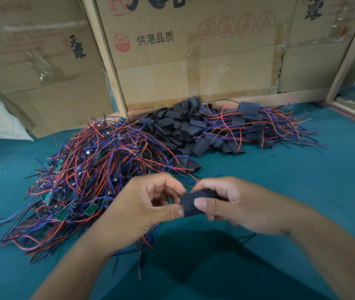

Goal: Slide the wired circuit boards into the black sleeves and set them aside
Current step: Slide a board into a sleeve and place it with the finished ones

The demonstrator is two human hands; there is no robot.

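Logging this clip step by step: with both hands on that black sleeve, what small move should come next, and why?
Probably push the board further into the flat black sleeve. The right hand pinches the sleeve, the left hand pinches at its open end, red and blue wires trail from the left hand, and no board shows, so insertion looks underway.

Printed on the middle cardboard box: "供港品质" in black, beside a red circle reading "360 PCS". On the left cardboard box: black "天露".

Left hand and right hand meet at centre, fingers curled, pinching.
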